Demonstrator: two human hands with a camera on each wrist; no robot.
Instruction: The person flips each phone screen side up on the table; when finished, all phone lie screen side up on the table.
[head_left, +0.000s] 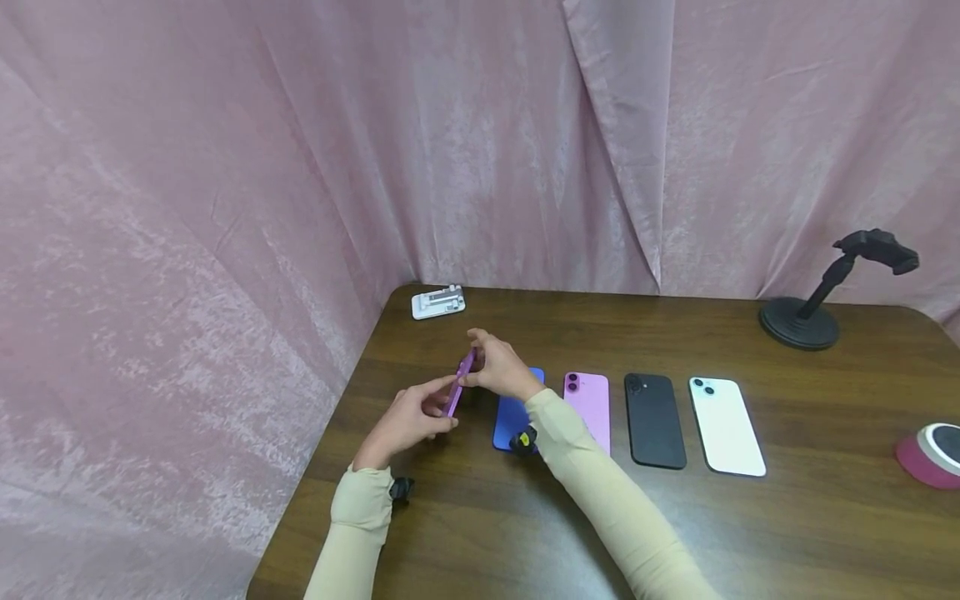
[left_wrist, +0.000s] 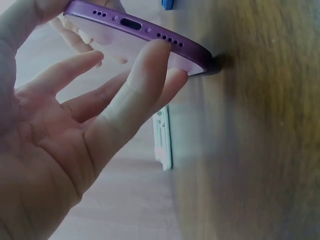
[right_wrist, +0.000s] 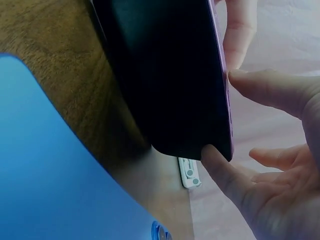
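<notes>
A purple smartphone (head_left: 461, 383) stands tilted on its long edge over the left part of the table. My left hand (head_left: 408, 423) pinches its near end; in the left wrist view the thumb lies on the purple bottom edge (left_wrist: 192, 47), beside the speaker holes. At the far end my right hand (head_left: 506, 367) holds the phone, with fingertips on the corner and side. Its dark screen (right_wrist: 170, 75) faces right in the right wrist view. Just right of it a blue phone (head_left: 507, 417) lies back up, partly hidden by the right hand and wrist.
Right of the blue phone lie a pink phone (head_left: 592, 400), a black phone (head_left: 655, 421) and a white phone (head_left: 727, 427) in a row. A white folding stand (head_left: 438, 302) lies at the back left. A black phone holder (head_left: 806, 325) and a pink-and-white round object (head_left: 930, 458) stand right.
</notes>
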